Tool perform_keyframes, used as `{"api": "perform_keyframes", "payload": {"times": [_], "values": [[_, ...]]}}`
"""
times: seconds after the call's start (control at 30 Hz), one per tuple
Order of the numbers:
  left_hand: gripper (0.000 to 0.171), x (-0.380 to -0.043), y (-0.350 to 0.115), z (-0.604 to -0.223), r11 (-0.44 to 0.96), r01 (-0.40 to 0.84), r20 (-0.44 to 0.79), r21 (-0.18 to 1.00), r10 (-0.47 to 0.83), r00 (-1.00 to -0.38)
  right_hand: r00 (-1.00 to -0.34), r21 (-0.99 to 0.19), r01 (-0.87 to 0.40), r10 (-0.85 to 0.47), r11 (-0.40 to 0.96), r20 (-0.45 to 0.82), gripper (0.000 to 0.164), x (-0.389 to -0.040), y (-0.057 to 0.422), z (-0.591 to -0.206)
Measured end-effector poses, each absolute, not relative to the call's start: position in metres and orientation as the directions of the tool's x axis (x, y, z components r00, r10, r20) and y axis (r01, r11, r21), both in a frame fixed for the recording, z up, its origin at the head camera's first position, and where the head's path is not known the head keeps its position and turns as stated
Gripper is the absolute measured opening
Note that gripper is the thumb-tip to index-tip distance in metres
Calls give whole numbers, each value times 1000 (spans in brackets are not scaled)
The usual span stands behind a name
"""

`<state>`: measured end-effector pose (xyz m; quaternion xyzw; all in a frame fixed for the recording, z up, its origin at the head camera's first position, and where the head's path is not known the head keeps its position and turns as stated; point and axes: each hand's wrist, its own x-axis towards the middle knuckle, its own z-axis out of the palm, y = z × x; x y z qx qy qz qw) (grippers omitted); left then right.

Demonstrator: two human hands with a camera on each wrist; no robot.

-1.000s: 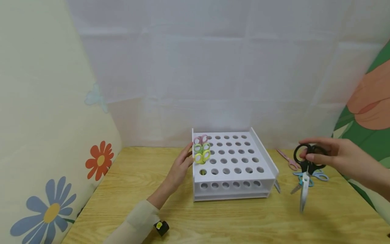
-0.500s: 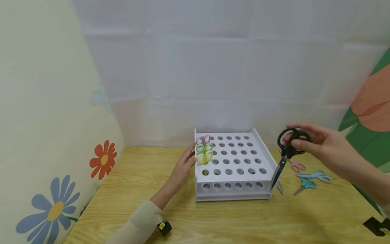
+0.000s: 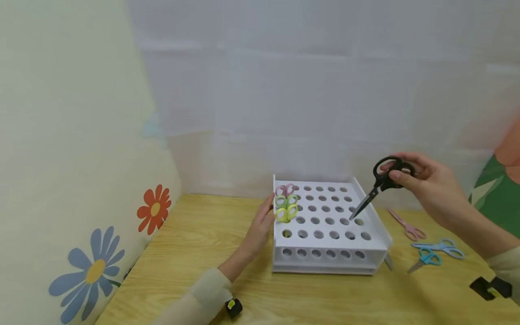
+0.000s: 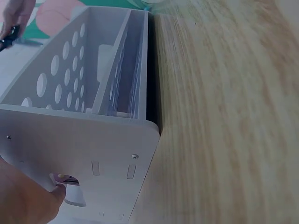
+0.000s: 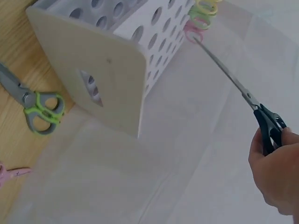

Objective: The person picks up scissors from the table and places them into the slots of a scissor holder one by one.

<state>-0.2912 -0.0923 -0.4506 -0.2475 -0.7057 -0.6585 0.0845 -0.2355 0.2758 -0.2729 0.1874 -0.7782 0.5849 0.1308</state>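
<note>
My right hand holds black-handled scissors by the finger loops, their blades closed and slanting down to the left over the white rack. The blade tip overlaps the rack's holes in the head view. Along the rack's left wall rests my left hand, its fingers fairly straight. In the left wrist view a fingertip is at the slot in that wall. Pink scissors, green scissors and yellow scissors stand in the left column of holes, handles up.
Right of the rack lie pink scissors, light blue scissors and teal scissors on the wooden table. Green-and-grey scissors lie close beside the rack's right wall. A white sheet hangs behind.
My right hand has carried the black scissors left and up, from above the loose scissors to over the rack. Their blades have gone from spread to closed. My left hand has stayed at the rack.
</note>
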Motion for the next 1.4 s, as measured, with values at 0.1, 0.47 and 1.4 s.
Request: {"api": "perform_keyframes", "payload": {"times": [0.1,0.47,1.4], "values": [[58,-291,-90,-453,18,472,455,881,241,-857,-893,-870,-450,-134,202,431,41,-250,275,-282],[57,-275,-89,-433,25,458,437,888,258,-861,-846,-829,-532,-57,174,531,32,-306,256,-300],[55,-287,-89,-450,71,548,521,833,233,-821,-919,-748,-390,-278,537,280,27,-360,229,-333]]}}
